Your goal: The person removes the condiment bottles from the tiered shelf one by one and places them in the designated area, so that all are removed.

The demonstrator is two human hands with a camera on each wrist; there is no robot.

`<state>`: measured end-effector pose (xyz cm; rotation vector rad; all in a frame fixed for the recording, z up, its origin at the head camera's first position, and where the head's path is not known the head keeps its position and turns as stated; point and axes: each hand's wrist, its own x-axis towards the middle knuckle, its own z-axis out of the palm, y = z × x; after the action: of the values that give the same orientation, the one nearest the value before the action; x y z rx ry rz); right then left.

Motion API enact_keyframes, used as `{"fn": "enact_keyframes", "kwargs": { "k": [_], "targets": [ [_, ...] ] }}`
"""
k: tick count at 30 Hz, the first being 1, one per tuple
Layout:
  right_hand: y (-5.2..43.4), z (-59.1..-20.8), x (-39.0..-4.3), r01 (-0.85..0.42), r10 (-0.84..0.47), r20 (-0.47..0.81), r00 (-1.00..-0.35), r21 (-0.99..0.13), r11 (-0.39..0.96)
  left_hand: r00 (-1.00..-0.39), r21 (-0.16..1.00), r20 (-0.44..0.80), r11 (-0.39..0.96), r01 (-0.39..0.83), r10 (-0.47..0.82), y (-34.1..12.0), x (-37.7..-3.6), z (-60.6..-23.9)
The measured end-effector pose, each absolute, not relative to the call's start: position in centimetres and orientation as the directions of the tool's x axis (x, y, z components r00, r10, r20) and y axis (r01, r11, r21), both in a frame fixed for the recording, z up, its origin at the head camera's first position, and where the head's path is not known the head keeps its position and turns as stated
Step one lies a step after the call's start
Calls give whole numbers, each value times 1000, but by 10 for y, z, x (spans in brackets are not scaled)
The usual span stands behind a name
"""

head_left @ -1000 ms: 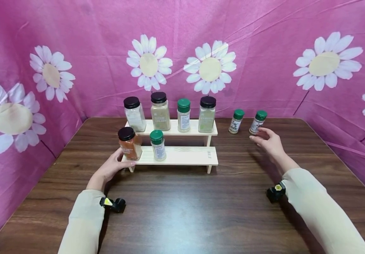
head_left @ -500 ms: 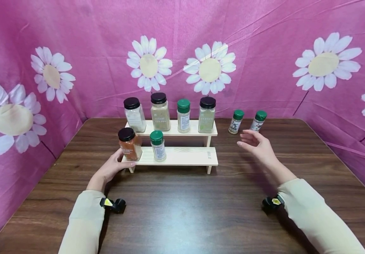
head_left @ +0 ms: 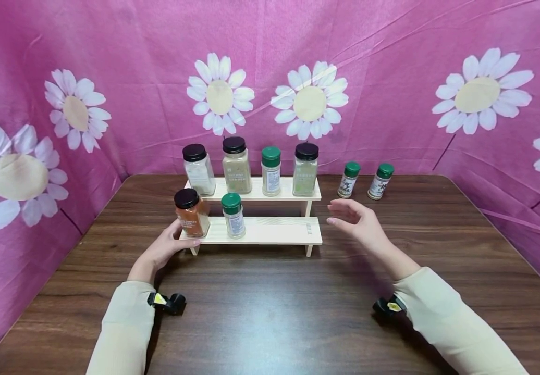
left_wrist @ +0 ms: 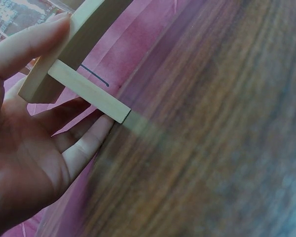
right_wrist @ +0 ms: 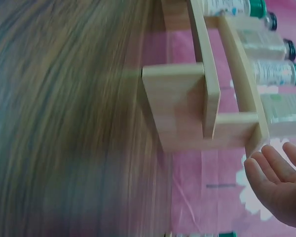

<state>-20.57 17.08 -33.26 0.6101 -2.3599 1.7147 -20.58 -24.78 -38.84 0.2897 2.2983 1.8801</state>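
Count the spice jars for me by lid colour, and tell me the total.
Black lids: 4
Green lids: 4
Total: 8 jars

The left hand [left_wrist: 24, 148] grips the wooden rack's [left_wrist: 79, 54] end.

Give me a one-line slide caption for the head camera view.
Left hand grips a two-tier wooden rack of spice jars; open right hand hovers beside it.
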Motion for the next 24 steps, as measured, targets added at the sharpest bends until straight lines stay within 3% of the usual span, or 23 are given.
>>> {"fn": "enact_keyframes", "kwargs": {
  "k": [13,24],
  "targets": [
    [123,-345,-208,-355,-330,305,-893,-929,101,-969,980,3,192,52,246,-248,-206,-389],
    [92,-351,-209,-339,-390,282,-877,-937,86,-968,981,2,186,50,251,-247,-206,-387]
  ]
}}
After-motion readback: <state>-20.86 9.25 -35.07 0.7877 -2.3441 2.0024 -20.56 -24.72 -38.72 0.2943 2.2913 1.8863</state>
